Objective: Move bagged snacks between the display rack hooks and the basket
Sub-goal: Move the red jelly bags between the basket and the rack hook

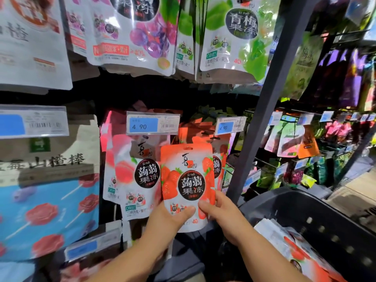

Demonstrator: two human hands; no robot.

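Seen from the head camera, the strawberry jelly bag [188,180] is upright before the rack, its hang hole lower than and left of the right price tag [230,127] and its left edge overlapping the peach bag [132,169]. The left grip [171,216] pinches the bottom, thumb on the front; the right grip [223,214] pinches the lower right corner likewise. The basket [305,202] sits low right, holding more bags [295,251]. The hook itself is hidden. Hanging or removing, keep the bag square, the hole level with the hook, and slide straight without dragging its neighbours.
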